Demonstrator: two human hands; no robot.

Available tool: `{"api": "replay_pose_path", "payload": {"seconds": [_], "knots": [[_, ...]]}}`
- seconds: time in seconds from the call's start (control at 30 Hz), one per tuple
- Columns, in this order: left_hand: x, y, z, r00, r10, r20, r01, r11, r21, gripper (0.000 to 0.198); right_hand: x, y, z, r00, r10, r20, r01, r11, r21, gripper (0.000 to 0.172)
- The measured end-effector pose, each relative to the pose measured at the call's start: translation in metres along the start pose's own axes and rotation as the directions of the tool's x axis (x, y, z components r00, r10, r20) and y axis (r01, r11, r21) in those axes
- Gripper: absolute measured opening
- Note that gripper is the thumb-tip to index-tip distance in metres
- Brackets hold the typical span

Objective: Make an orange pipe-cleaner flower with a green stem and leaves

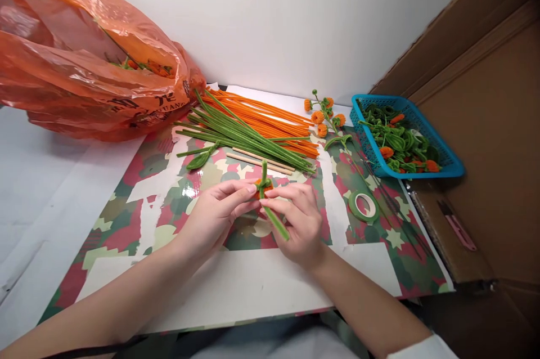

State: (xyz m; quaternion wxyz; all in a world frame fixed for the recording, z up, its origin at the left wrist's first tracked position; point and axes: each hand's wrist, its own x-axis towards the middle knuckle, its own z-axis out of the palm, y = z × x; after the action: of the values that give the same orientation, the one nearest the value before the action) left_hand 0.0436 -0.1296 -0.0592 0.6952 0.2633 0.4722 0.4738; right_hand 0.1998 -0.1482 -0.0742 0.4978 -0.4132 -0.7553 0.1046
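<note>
Head view, single frame. Both hands meet over the middle of the desk (253, 286), above a camouflage-patterned sheet (139, 190). Left hand (219, 212): fingers pinched together on a small orange bud (258, 183). Right hand (297, 221): fingers closed round the green stem (276, 223), which runs through the bud, its tip poking up above and its tail slanting down towards the wrist. Behind them lie a bundle of green pipe cleaners (244, 134), orange pipe cleaners (270, 117) and wooden sticks (257, 159). To the right are a finished sprig (324, 117), a tape roll (363, 205) and a blue basket (447, 159) of made pieces.

Risks, as judged: the bud is small and held only at the fingertips, so a loose pinch could let it slide or unwind along the stem. Hard twisting could kink the stem.

Hard to read: the fingers mostly cover the bud, so its shape and how it is fixed cannot be told. The contents of the orange plastic bag (84, 66) are barely visible. A pink tool (458, 229) on the cardboard is too small to identify.
</note>
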Motion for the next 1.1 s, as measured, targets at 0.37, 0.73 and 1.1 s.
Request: {"api": "replay_pose_path", "payload": {"seconds": [0.37,0.73,1.1], "knots": [[0.000,-0.007,-0.006,0.997,0.076,-0.006,-0.074,0.984,0.161,0.020,0.005,0.003,-0.001,0.997,0.072,-0.012,-0.072,0.997,-0.009,0.010],[-0.004,-0.007,-0.002,0.997,0.079,0.020,-0.081,0.988,0.135,0.017,0.001,0.006,0.006,0.999,-0.014,-0.052,0.006,0.989,-0.146,0.004],[-0.006,-0.009,-0.002,0.991,0.118,0.056,-0.127,0.972,0.199,0.014,0.003,0.011,0.003,0.999,0.023,0.036,-0.019,0.994,-0.108,0.016]]}}
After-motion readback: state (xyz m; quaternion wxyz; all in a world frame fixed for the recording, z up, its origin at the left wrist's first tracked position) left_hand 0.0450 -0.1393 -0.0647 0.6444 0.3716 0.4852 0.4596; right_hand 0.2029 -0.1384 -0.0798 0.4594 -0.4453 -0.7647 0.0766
